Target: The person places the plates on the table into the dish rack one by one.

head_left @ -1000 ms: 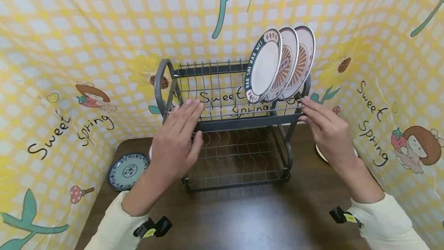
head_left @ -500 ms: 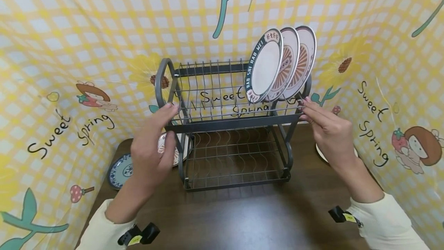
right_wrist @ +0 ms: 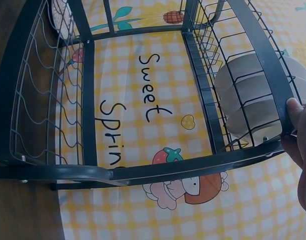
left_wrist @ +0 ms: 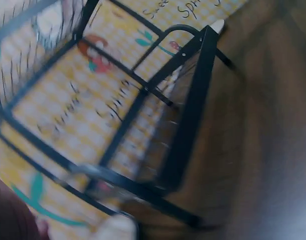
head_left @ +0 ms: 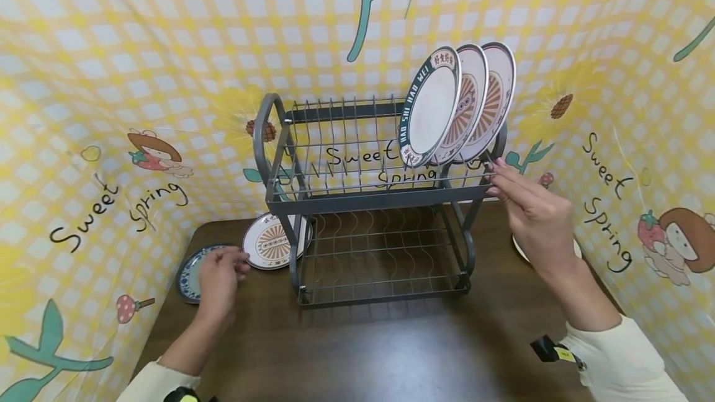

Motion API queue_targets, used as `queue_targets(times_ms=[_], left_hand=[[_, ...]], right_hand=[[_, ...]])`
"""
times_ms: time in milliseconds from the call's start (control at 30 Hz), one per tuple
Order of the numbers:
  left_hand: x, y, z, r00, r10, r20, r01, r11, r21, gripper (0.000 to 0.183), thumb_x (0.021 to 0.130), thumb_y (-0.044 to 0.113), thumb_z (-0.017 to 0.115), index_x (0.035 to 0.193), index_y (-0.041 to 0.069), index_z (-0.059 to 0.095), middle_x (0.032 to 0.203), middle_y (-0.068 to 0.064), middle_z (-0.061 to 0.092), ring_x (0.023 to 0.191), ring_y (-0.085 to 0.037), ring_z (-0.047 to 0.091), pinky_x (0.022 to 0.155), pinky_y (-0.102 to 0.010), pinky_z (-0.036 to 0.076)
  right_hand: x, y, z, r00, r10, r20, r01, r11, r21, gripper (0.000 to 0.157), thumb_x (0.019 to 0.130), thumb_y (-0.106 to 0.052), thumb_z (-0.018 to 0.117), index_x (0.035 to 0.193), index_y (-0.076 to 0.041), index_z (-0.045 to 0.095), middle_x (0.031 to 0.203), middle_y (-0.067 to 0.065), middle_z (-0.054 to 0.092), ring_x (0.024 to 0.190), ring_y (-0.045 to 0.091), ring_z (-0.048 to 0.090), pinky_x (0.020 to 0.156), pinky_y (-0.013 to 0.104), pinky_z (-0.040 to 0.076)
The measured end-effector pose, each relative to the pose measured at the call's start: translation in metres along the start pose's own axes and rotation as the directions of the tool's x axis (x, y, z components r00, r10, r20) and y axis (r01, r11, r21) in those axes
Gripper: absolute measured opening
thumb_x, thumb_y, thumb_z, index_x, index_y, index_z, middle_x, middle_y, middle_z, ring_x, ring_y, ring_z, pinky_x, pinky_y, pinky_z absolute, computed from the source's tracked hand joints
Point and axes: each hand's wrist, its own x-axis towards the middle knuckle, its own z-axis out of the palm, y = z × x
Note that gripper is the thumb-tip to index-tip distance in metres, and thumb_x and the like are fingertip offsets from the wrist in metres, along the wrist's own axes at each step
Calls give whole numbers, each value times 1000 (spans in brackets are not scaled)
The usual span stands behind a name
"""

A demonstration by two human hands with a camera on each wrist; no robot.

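Note:
A dark grey two-tier dish rack (head_left: 380, 198) stands on the table. Three patterned plates (head_left: 430, 110) lean upright in the right end of its upper tier; their backs show in the right wrist view. My right hand (head_left: 539, 222) grips the upper tier's front right corner, its thumb (right_wrist: 295, 112) on the bar in the right wrist view. Left of the rack, my left hand (head_left: 219, 281) holds nothing, fingers loosely bent. It overlaps a blue floral plate (head_left: 190, 281), and its fingertips are right at the rim of a white plate with a red sunburst (head_left: 268, 247).
A pale round dish (head_left: 521, 248) lies right of the rack, partly behind my right hand. The rack's lower tier (head_left: 385, 253) holds no plates. Yellow checked cloth (head_left: 167, 67) walls the brown wooden table (head_left: 380, 352) at the back and both sides.
My left hand has left the rack's upper left corner and moved down and left to the plates on the table. My right hand stays on the rack's corner.

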Motion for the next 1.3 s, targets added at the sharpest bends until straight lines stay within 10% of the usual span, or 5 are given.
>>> queue_targets(times_ms=[167,300,567,1300], left_hand=[[18,-44,1,902,-356,243,385,920,-81,31,101,15,32,124,-4,43,87,0,65,78,-11,67,80,-26,57],[30,-65,12,850,-474,229,511,848,-144,51,102,19,31,146,-7,23,125,-22,54,112,-29,60,101,-38,50],[50,-83,39,886,-463,32,453,848,-275,57,104,20,30,153,0,8,150,-29,29,135,-39,41,104,-45,47],[78,-90,61,865,-497,-73,435,814,-385,53,103,13,32,152,2,15,148,-18,40,126,-31,54,96,-39,54]], right_hand=[[-1,3,-2,1000,4,-5,-4,1000,12,26,73,-1,79,99,-4,77,110,9,72,105,23,69,97,14,48],[-2,3,-3,1000,9,-4,-9,1000,17,25,74,-2,78,99,-6,77,110,9,72,105,22,68,96,15,48],[-4,3,-1,1000,13,-5,-13,1000,13,26,73,0,79,99,-4,77,110,9,72,105,23,68,96,14,48],[-5,4,3,999,9,-40,-8,999,32,26,73,-2,79,99,-5,77,109,8,72,105,21,69,96,18,50]])
